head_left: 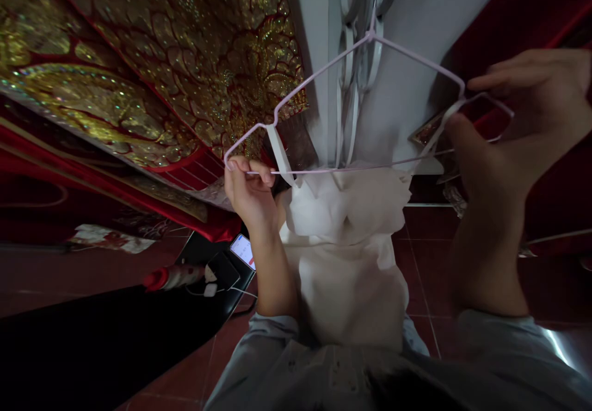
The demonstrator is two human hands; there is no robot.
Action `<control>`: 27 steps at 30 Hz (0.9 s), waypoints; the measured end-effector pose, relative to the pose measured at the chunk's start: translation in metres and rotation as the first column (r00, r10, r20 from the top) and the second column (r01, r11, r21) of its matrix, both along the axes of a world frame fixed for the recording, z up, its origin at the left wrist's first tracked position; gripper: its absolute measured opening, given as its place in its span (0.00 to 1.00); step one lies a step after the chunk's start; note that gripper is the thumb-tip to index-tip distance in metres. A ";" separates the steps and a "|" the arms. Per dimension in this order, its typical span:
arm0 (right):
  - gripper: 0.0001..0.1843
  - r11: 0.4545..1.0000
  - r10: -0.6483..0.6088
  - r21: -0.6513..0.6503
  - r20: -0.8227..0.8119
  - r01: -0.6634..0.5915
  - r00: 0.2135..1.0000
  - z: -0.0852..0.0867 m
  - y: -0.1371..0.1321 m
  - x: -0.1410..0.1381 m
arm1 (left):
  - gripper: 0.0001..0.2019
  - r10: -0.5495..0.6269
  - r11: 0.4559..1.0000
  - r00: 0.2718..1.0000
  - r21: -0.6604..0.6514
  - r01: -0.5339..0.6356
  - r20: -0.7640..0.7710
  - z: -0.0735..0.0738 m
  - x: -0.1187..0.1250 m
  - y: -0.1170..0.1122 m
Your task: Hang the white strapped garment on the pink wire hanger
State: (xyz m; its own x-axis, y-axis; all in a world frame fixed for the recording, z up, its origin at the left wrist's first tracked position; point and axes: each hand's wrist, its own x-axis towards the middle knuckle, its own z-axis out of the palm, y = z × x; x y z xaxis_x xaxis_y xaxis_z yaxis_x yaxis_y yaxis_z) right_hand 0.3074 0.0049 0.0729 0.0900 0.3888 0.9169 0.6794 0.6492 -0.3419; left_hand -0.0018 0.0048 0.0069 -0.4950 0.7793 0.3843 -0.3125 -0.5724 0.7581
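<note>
A thin pale pink hanger (pixel 324 73) is held up in front of me, its hook running toward the top edge. My left hand (pixel 250 190) is closed round its lower left corner. A white garment with narrow straps (pixel 351 275) hangs below; its left strap (pixel 279 152) loops over the hanger's left notch. The right strap (pixel 444 124) reaches the right notch, beside my right thumb. Slightly blurred, my right hand (pixel 531 124) surrounds the hanger's right end, thumb and fingers apart; the thumb tip appears to touch the strap.
Red and gold sequined garments (pixel 185 47) hang on the left. Behind the hanger are a pale panel (pixel 416 47) and looped grey metalwork (pixel 346 84). At lower left, a lit phone (pixel 243 250), a white charger (pixel 210 290) and a red-capped bottle (pixel 173 276) lie on a black surface above red floor tiles.
</note>
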 end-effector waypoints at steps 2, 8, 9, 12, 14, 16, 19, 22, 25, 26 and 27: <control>0.08 1.000 0.021 0.020 0.063 -0.022 0.998 -0.002 -0.016 -0.014 | 0.23 0.000 1.000 1.000 0.003 0.000 0.009 0.001 0.001 0.000; 0.18 0.912 0.302 -0.365 0.290 -0.187 0.908 -0.047 -0.037 -0.057 | 0.21 0.024 1.000 0.997 -0.010 -0.023 0.068 -0.003 0.006 0.000; 0.21 0.907 0.289 -0.391 0.307 -0.157 0.907 -0.058 -0.036 -0.062 | 0.21 0.032 0.999 0.997 -0.027 -0.030 0.069 -0.006 0.008 -0.001; 0.22 0.927 0.194 -0.367 0.284 -0.080 0.939 -0.081 -0.034 -0.072 | 0.23 0.039 0.997 0.998 -0.073 -0.035 0.049 -0.017 0.015 -0.007; 0.21 0.936 0.169 -0.342 0.244 -0.079 0.955 -0.088 -0.034 -0.077 | 0.21 0.009 0.993 0.999 -0.116 -0.015 -0.047 -0.022 0.019 -0.016; 0.20 0.943 0.168 -0.320 0.219 -0.092 0.961 -0.089 -0.034 -0.082 | 0.19 -0.080 0.983 0.976 -0.178 0.043 -0.202 -0.021 0.019 -0.028; 0.19 0.939 0.169 -0.330 0.192 -0.098 0.967 -0.089 -0.031 -0.084 | 0.17 -0.293 0.934 0.885 -0.308 0.183 -0.363 -0.002 0.015 -0.050; 0.17 0.926 0.184 -0.361 0.162 -0.115 0.969 -0.089 -0.028 -0.080 | 0.15 -0.329 0.922 0.873 -0.324 0.214 -0.361 0.030 0.009 -0.067; 0.17 0.925 0.203 -0.352 0.150 -0.139 0.968 -0.089 -0.028 -0.073 | 0.21 -0.286 0.953 0.942 -0.157 0.259 -0.177 0.059 0.001 -0.068; 0.16 0.928 0.197 -0.347 0.156 -0.133 0.968 -0.089 -0.029 -0.072 | 0.23 -0.283 0.956 0.952 -0.113 0.270 -0.117 0.063 -0.003 -0.064; 0.16 0.933 0.186 -0.340 0.167 -0.120 0.968 -0.089 -0.030 -0.070 | 0.23 -0.271 0.961 0.959 -0.083 0.265 -0.081 0.065 -0.007 -0.059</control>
State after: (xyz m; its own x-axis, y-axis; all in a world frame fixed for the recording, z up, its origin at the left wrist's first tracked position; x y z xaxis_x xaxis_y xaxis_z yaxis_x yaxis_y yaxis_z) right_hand 0.2369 -0.0253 -0.0164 -0.1608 0.6631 0.7310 0.6548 0.6259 -0.4237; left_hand -0.0087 -0.0547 0.0716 -0.2298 0.9053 0.3574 -0.3748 -0.4212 0.8259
